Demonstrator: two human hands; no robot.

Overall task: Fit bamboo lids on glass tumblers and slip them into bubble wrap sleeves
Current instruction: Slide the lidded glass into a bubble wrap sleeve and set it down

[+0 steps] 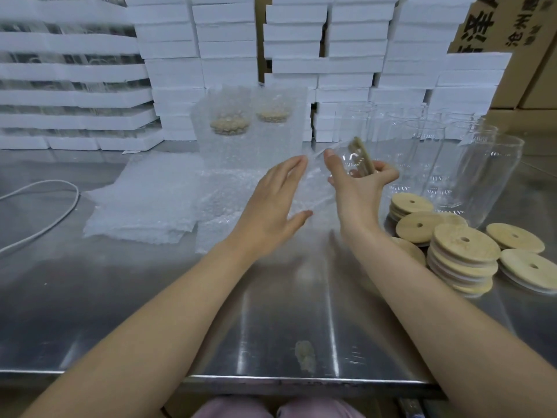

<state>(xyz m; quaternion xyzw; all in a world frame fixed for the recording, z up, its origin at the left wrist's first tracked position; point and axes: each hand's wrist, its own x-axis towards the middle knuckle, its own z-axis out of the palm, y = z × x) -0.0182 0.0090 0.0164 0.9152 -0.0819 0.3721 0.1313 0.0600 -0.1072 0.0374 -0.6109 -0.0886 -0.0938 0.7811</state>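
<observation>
1. Bamboo caps one end of the glass tumbler, which is gripped above the bench by the right hand, with the thumb on the near wall and the fingers curled round the far side beside the lid.
2. The tumbler is tipped almost onto its side. Its long axis runs from lower left to upper right, with the lidded end up and to the right and the base aimed at the bubble wrap sleeve.
3. The sleeve is touched by the left hand, whose fingers are straight and whose thumb is spread, probably to keep the mouth presented to the base. How far the base has entered cannot be told (clear glass and clear film blur together).
4. Base-first entry is judged sensible, since the lid stays outermost and under the gripping fingers.
5. Stock seems to be laid out by reach: loose lids and bare tumblers lie to the right, flat sleeves to the left, and wrapped tumblers stand upright at the back.
</observation>
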